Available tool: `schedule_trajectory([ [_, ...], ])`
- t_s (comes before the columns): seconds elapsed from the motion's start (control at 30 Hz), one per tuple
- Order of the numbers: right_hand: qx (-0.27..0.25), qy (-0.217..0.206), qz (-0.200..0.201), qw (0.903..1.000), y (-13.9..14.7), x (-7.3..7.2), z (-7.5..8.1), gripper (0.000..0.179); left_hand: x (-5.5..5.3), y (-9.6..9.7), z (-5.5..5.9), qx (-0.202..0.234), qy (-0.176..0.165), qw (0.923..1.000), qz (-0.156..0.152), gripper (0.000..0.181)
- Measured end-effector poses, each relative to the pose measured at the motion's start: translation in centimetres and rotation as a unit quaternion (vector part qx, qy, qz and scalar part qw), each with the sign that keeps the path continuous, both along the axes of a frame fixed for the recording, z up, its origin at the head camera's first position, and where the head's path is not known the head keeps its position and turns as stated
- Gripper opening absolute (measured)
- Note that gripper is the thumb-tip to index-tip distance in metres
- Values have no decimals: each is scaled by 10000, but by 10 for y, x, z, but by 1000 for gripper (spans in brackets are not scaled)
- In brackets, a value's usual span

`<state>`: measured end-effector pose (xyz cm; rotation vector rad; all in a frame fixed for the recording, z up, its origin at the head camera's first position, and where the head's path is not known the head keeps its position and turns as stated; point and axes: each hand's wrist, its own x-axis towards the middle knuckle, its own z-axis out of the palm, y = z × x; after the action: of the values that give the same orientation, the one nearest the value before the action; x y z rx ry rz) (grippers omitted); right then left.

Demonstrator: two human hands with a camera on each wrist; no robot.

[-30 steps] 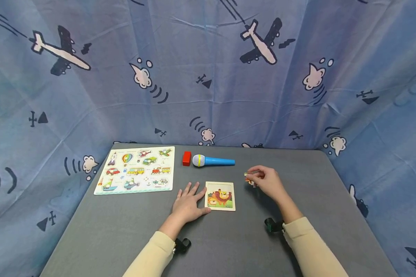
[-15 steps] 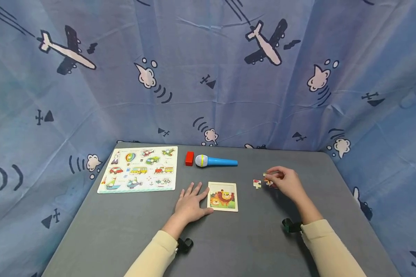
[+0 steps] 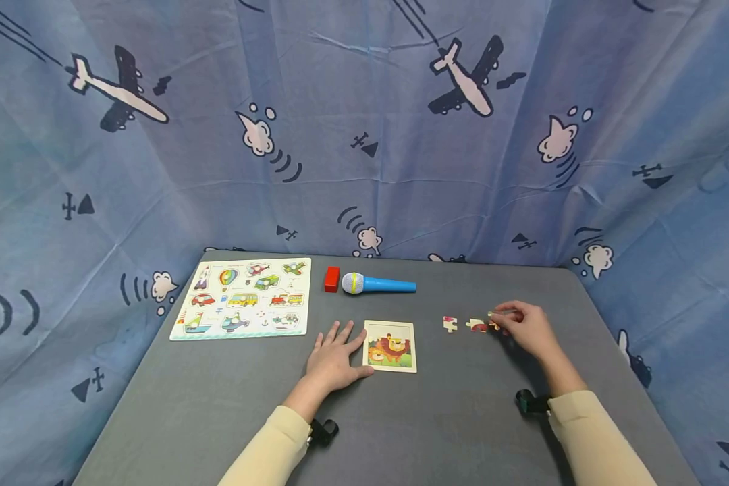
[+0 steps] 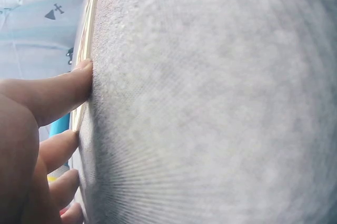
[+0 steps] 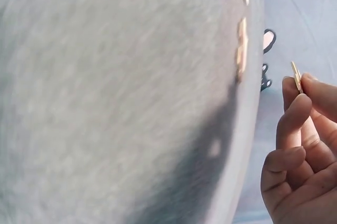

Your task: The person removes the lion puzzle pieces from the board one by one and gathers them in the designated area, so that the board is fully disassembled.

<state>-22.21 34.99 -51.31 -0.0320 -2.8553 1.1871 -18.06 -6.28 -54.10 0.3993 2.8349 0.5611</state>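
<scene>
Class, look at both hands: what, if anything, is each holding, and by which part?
The right hand pinches a small puzzle piece by its edge between fingertips. The left hand holds nothing; it lies flat against the lion puzzle board.

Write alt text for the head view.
The right hand pinches a puzzle piece beside two loose pieces on a grey table. The left hand rests flat, touching a lion puzzle.

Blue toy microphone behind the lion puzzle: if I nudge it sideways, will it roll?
Probably. The microphone lies on its side with a round handle and head, so it may roll. The red block beside its head could stop it. It looks like light plastic.
</scene>
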Motion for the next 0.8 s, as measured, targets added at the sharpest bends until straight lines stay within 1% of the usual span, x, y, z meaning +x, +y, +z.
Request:
schedule_trajectory([
  [0.1, 47, -54, -33, 10000, 6, 0, -5, 37, 0, 0, 0, 10, -1, 10000, 12, 82],
  [0.3, 217, -239, -149, 9994, 15, -4, -18, 34, 2, 0, 0, 17, -11, 10000, 11, 82],
  [0.47, 386, -302, -157, 9987, 18, -8, -25, 31, 1, 0, -1, 2, 12, 10000, 1, 82],
  [0.7, 985, -256, -201, 9946, 18, -10, -25, 31, 1, 0, 0, 19, -10, 10000, -11, 83],
  [0.8, 1008, -313, -241, 9941, 16, -11, -23, 31, 1, 0, 0, 3, -9, 10000, -18, 83],
])
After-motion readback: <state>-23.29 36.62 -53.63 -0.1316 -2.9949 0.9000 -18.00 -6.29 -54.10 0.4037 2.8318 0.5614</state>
